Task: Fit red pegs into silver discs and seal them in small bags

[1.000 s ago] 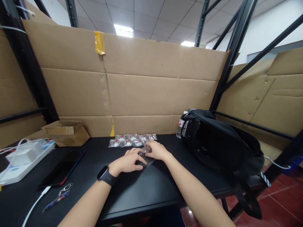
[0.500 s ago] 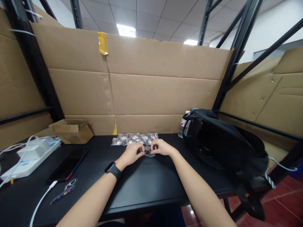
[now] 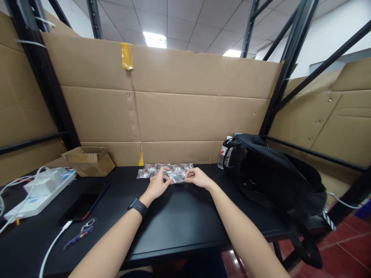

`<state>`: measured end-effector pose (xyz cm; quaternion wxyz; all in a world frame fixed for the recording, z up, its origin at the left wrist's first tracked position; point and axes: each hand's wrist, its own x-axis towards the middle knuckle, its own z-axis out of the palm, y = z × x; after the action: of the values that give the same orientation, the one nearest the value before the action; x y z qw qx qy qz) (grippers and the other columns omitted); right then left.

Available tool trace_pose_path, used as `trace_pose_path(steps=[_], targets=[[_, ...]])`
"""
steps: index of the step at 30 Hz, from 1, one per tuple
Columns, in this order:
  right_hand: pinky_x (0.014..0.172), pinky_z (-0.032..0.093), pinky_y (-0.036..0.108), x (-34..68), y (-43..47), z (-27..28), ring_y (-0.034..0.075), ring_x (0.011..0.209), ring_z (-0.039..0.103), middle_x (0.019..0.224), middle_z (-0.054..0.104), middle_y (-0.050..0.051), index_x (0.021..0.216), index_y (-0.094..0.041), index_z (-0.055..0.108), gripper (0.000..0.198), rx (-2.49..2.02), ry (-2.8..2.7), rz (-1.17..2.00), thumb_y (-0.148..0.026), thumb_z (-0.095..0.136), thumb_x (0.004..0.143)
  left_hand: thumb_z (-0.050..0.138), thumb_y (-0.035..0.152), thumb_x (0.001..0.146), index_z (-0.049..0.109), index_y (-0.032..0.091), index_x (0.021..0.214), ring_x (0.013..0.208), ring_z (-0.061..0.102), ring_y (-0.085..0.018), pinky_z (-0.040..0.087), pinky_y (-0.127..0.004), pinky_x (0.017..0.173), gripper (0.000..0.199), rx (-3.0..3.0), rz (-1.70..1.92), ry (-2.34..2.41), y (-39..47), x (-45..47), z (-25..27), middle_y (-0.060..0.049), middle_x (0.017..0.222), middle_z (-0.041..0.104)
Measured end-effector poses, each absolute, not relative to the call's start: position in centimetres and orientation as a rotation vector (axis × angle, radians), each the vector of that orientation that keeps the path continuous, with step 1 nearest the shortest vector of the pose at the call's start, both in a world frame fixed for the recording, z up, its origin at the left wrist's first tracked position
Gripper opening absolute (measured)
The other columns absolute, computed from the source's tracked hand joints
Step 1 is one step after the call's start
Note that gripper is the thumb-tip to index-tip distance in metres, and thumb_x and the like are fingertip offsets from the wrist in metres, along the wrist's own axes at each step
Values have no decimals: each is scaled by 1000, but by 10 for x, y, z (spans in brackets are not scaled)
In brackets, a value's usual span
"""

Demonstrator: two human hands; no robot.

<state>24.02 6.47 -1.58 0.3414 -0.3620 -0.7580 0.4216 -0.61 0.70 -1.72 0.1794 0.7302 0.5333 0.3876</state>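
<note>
Small clear plastic packets [image 3: 144, 173] with red bits inside lie in rows at the back of the black table. Over the middle of these rows is my left hand [image 3: 158, 184], its thumb and forefinger apart, with a dark watch on the wrist. A nearer clear packet [image 3: 177, 177] lies between my two hands, against the front of the rows. At its right edge, the fingertips of my right hand [image 3: 199, 178] are pinched together. The hands partly cover several packets.
A black backpack [image 3: 275, 177] and a water bottle [image 3: 223, 155] stand at the right. To the left are an open cardboard box [image 3: 89, 162], a white power strip [image 3: 37, 199], a dark tablet [image 3: 84, 200] with a cable, and a keychain [image 3: 79, 236]. Cardboard [image 3: 179, 116] walls the back.
The clear packet between my hands has moved back against the rows. My left hand has shifted slightly left and its fingers have spread. My right hand stays pinched near the packet's right edge.
</note>
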Motion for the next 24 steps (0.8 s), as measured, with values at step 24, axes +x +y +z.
trace_pose_path(steps=[24], targets=[[87,54,36,220,37,12,21,89,68,103,72,9,105,-17,75,34,-715,-1851,937,-39,74,79,56,36,95,68,22,118,102,67,-22,51,-35,94,29,2134,1428,1112,4,-11,1,-9,119,67]])
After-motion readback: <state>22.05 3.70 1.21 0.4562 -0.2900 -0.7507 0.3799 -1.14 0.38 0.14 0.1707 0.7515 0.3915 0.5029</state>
